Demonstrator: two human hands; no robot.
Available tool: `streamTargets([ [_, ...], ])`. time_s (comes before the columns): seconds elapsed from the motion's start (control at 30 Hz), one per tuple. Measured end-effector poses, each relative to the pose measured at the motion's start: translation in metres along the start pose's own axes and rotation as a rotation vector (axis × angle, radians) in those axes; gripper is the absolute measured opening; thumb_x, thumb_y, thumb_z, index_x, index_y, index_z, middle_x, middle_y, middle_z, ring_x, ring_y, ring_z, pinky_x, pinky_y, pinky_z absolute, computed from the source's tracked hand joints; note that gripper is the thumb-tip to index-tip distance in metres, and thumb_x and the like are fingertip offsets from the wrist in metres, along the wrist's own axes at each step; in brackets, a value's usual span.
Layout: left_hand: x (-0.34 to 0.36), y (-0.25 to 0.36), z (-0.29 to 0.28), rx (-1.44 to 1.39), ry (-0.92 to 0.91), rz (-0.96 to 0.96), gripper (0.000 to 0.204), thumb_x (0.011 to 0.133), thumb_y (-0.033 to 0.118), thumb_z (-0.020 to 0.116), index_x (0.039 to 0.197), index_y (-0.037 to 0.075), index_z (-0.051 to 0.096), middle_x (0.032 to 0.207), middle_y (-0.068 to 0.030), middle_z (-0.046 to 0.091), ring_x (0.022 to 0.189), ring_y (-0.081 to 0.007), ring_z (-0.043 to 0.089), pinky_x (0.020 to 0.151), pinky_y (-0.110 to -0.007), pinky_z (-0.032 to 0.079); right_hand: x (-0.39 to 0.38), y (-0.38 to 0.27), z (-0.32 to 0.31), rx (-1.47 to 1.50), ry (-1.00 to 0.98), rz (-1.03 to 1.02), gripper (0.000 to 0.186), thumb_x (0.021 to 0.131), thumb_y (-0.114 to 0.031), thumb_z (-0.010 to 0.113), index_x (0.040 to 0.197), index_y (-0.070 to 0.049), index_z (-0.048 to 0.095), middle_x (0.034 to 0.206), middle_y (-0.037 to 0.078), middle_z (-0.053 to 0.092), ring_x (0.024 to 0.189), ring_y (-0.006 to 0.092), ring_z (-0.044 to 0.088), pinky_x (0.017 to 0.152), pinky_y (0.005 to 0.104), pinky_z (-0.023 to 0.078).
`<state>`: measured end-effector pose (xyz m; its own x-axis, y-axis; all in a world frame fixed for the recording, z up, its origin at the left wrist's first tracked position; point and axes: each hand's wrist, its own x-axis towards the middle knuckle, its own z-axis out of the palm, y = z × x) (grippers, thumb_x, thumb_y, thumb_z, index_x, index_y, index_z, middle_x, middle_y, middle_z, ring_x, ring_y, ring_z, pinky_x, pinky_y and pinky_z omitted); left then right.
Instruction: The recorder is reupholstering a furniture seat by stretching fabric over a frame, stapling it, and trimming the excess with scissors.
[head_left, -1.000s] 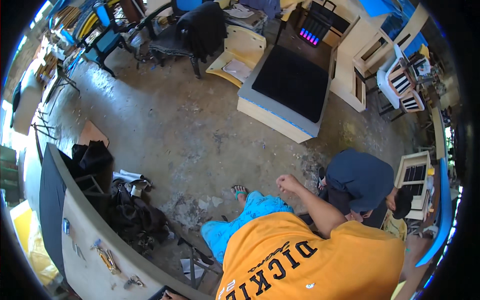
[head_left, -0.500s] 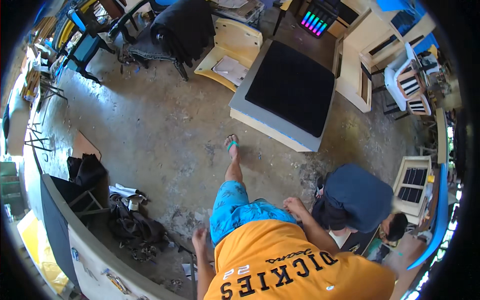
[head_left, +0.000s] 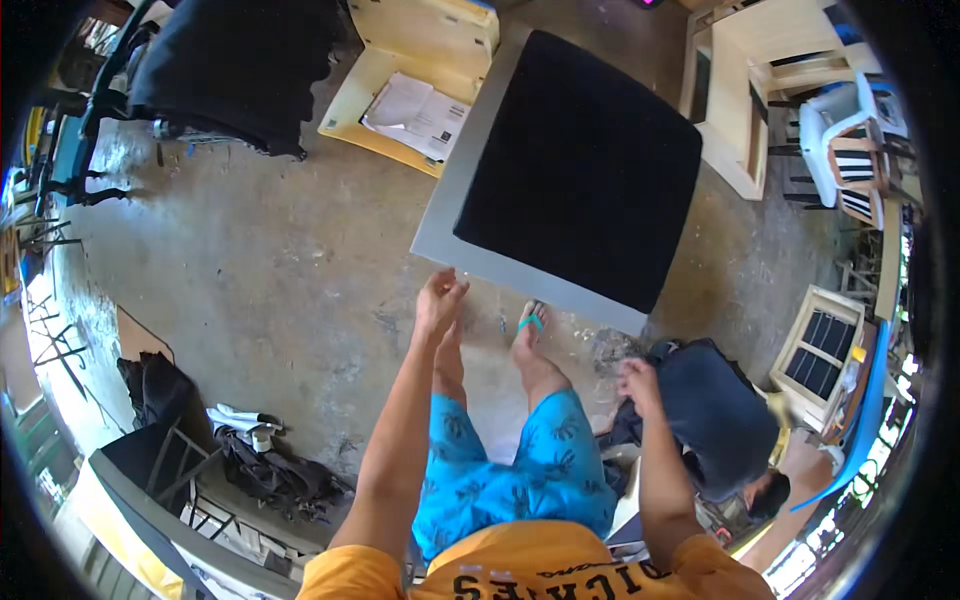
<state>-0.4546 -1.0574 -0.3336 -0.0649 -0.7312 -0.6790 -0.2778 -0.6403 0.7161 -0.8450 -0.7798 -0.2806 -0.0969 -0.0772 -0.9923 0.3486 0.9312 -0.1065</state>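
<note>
- Worn, stained concrete floor (head_left: 280, 250) underfoot
- Teal-seated armchair (head_left: 68, 150) at ten o'clock
- Pale wooden furniture frame (head_left: 735, 160) and white chair (head_left: 818, 145) at two o'clock
- Bright daylight (head_left: 820, 550) at four o'clock

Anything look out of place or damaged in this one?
Mostly the floor: dark cloth lies crumpled in a heap at left, as if dropped, and the floor's surface looks stained and patchy. Near the left hand, the black pad on the grey-topped box shows no obvious damage.
</note>
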Motion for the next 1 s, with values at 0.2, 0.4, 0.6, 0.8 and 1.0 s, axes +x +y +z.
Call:
streamTargets([
  [0.2,0.125,-0.002,0.082,-0.460,0.187,-0.149,0.066,0.089,0.028,0.078,0.143,-0.001,0.053,0.111,-0.0175,0.066,0.093,-0.0219,0.064,0.077,-0.030,0.055,0.161,-0.116,-0.109,0.172,-0.052,0.080,0.033,0.101,-0.025,0.052,0.125,-0.005,0.060,0.115,0.014,0.065,0.096,0.0255,0.063,0.081,0.0354,0.051],
  [0.4,0.133,0.006,0.075,-0.424,0.160,-0.109,0.066,0.086,0.029,0.079,0.136,-0.006,0.052,0.108,-0.0194,0.067,0.098,-0.0259,0.064,0.080,-0.035,0.055,0.224,-0.135,-0.135,0.328,-0.142,0.137,0.039,0.103,-0.029,0.050,0.132,-0.005,0.057,0.123,0.016,0.064,0.104,0.0279,0.063,0.088,0.0372,0.051],
  [0.6,0.017,0.131,0.083,-0.455,0.283,0.027,0.048,0.083,0.025,0.080,0.112,-0.005,0.055,0.095,-0.0149,0.063,0.085,-0.0212,0.061,0.076,-0.033,0.053,0.150,-0.138,-0.162,0.426,-0.259,0.144,0.045,0.104,-0.033,0.048,0.139,-0.005,0.055,0.131,0.017,0.062,0.112,0.0303,0.063,0.095,0.0391,0.051],
  [0.8,-0.210,0.302,0.077,-0.333,0.318,0.264,0.056,0.075,0.014,0.086,0.116,-0.003,0.053,0.099,-0.0139,0.062,0.083,-0.0199,0.061,0.080,-0.034,0.054,-0.050,-0.088,-0.161,0.498,-0.323,0.061,0.051,0.106,-0.037,0.046,0.146,-0.005,0.052,0.139,0.019,0.060,0.121,0.0327,0.063,0.102,0.0409,0.050],
  [1.0,-0.312,0.370,0.088,-0.418,0.201,0.461,0.062,0.074,-0.001,0.086,0.123,0.000,0.050,0.106,-0.0128,0.062,0.088,-0.0180,0.060,0.086,-0.030,0.052,-0.144,-0.037,-0.163,0.528,-0.340,-0.132,0.055,0.106,-0.042,0.047,0.148,-0.007,0.052,0.142,0.018,0.061,0.123,0.0323,0.064,0.104,0.0409,0.051],
])
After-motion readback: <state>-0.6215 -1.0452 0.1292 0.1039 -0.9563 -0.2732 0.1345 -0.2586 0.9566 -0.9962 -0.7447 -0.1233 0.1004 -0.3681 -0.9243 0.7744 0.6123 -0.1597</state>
